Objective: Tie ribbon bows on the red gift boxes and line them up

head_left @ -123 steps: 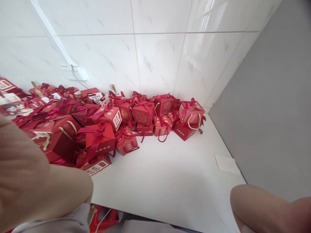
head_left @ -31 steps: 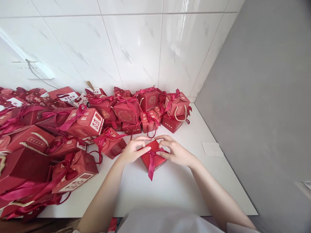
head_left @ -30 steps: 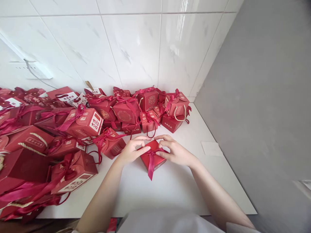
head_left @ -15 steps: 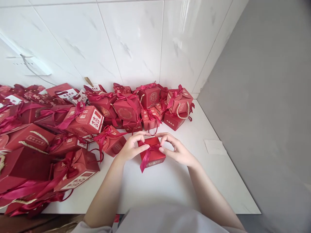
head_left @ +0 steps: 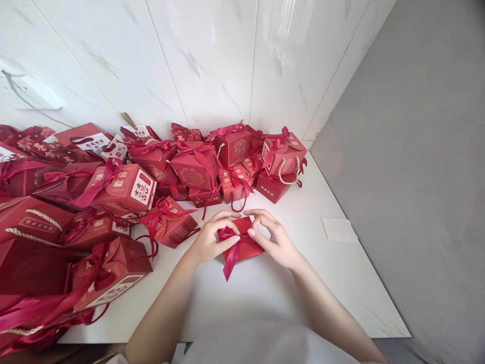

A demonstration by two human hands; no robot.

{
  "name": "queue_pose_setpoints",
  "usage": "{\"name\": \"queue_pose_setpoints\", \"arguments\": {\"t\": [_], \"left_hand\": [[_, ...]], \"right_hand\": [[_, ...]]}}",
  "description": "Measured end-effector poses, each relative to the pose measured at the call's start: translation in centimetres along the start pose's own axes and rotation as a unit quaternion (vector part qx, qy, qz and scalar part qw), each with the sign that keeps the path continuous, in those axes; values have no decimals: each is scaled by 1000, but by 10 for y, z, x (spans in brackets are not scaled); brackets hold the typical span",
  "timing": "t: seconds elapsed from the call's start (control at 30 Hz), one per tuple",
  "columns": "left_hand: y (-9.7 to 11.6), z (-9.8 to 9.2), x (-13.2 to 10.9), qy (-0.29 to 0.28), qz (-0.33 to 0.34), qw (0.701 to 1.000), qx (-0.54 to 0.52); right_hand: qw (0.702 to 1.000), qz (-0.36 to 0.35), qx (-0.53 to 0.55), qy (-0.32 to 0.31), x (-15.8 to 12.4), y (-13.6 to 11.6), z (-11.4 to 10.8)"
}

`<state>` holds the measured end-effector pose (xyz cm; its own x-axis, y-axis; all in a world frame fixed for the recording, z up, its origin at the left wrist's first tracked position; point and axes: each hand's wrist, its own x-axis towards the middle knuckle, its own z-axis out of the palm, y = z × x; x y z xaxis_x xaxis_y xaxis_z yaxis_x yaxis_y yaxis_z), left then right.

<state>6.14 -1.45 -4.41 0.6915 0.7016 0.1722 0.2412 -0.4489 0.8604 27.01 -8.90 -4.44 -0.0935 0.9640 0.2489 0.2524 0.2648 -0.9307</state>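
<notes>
Because the ribbon (head_left: 231, 259) seems to need steadying, my left hand (head_left: 215, 235) pinches it; whether my right hand (head_left: 276, 240) grips, I cannot tell. The red box (head_left: 248, 247) lies between them on the white table (head_left: 341, 283), its printed near face less visible than half a second ago.

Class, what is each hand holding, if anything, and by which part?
The left hand pinches the ribbon bow on the red box by its left side; whether the right hand grips it is unclear.
</notes>
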Motion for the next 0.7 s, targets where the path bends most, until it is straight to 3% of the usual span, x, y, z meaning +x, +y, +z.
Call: {"name": "queue_pose_setpoints", "arguments": {"t": [0.27, 0.37, 0.5, 0.7], "left_hand": [[14, 8, -1, 62, -13, 994, 89], [17, 9, -2, 50, -14, 994, 94], [18, 14, -2, 18, -2, 998, 68], [21, 25, 1, -12, 33, 998, 55]], "right_hand": [[999, -10, -24, -45, -1, 2, -9], [998, 0, -6, -55, -1, 1, -10], [990, 20, 122, -74, 0, 1, -9], [975, 56, 207, -55, 1, 14, -8]]}}
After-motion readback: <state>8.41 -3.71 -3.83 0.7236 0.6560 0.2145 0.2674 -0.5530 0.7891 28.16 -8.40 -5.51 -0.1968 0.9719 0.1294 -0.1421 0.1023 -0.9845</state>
